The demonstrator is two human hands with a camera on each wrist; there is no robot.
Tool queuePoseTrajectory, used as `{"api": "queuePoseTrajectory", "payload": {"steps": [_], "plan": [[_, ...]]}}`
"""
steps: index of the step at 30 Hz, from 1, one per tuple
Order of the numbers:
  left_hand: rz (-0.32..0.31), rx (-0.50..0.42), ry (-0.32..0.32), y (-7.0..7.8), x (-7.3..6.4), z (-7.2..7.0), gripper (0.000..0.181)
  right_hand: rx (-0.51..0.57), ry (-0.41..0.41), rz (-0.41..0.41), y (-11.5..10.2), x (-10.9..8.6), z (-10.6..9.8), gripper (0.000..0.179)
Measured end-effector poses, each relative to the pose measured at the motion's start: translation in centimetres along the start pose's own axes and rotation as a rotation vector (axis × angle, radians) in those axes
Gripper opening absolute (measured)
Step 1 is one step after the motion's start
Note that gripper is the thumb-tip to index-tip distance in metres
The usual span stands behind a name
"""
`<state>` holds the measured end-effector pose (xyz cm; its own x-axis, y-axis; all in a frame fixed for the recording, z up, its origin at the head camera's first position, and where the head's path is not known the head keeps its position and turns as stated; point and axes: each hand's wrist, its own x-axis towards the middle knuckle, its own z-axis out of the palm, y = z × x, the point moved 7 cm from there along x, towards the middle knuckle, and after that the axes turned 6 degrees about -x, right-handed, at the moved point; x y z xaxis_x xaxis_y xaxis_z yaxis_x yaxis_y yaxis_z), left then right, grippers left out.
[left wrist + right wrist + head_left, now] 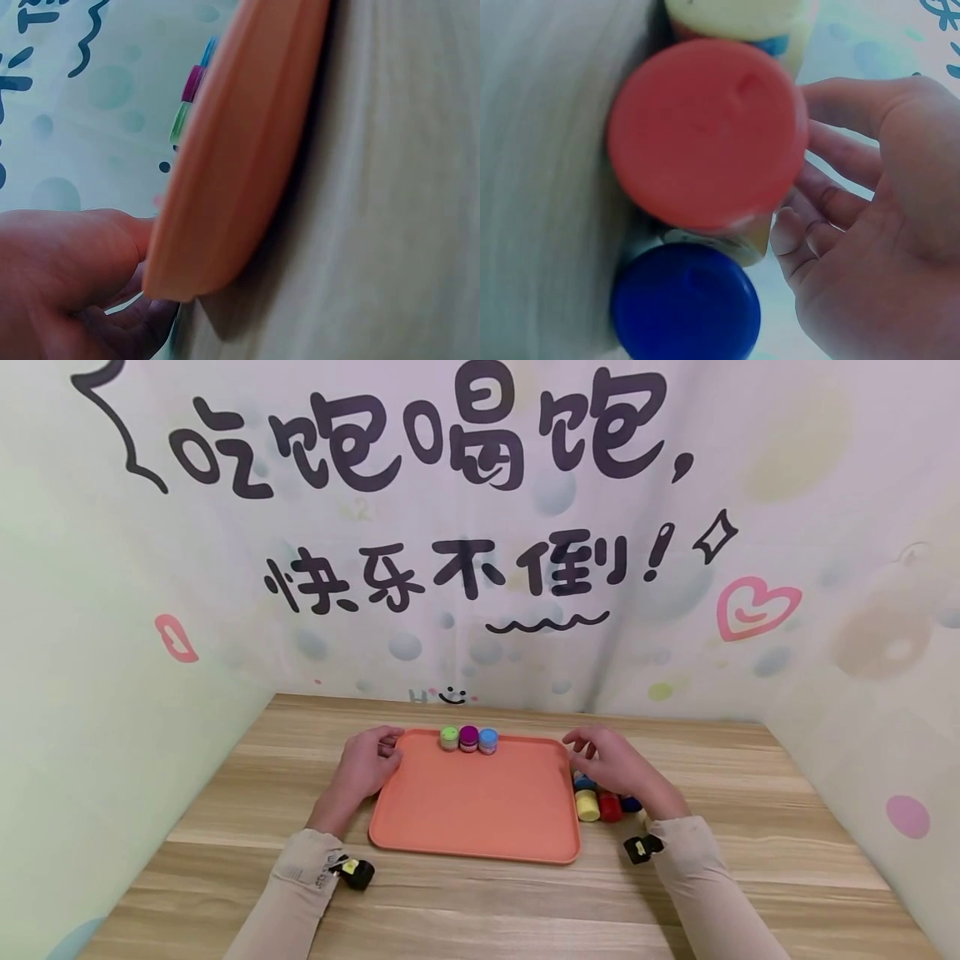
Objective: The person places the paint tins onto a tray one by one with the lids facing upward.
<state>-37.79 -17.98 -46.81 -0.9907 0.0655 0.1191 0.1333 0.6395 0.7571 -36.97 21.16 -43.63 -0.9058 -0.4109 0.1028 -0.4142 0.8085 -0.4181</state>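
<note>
Your hands flank the orange tray (472, 810) on a wood-grain table (465, 910), the left hand (370, 763) at its left rim, the right hand (609, 762) just beside its far right corner. The step in hand looks like arranging small jars and squaring up the tray that carries them. That tray lies between your two sets of fingers; a green jar (449, 738), a purple jar (468, 739) and a light-blue jar (487, 742) line its far edge, right of your left fingers and well apart from them. Those left fingers bend in at the rim, but the tray hides their tips in the wrist view, so whether they pinch it cannot be told. Your right fingers are loosely bent and slightly apart, nothing visible between them. A yellow jar (587, 806), a red jar (611, 807) and a dark-blue jar (632, 804) sit nearer you than the right fingertips. The next move probably calls for both hands to steady the tray, or the right fingers to take a jar.
</note>
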Motion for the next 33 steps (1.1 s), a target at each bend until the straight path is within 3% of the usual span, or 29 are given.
{"api": "queuePoseTrajectory", "payload": {"steps": [6,20,27,33], "plan": [[0.001,0.003,0.000,-0.2,0.2,0.0,0.040,-0.006,0.001,0.004,0.1,-0.5,0.0,0.028],[0.000,-0.002,0.004,-0.1,0.1,0.0,0.038,-0.079,-0.068,0.098,1.0,-1.5,0.1,0.036],[-0.007,-0.005,0.000,-0.3,0.2,0.0,0.039,-0.176,-0.068,0.154,1.4,-1.8,0.1,0.036],[0.001,-0.004,-0.005,-0.2,0.2,0.0,0.039,-0.169,-0.061,0.164,1.8,-1.8,0.1,0.033]]}}
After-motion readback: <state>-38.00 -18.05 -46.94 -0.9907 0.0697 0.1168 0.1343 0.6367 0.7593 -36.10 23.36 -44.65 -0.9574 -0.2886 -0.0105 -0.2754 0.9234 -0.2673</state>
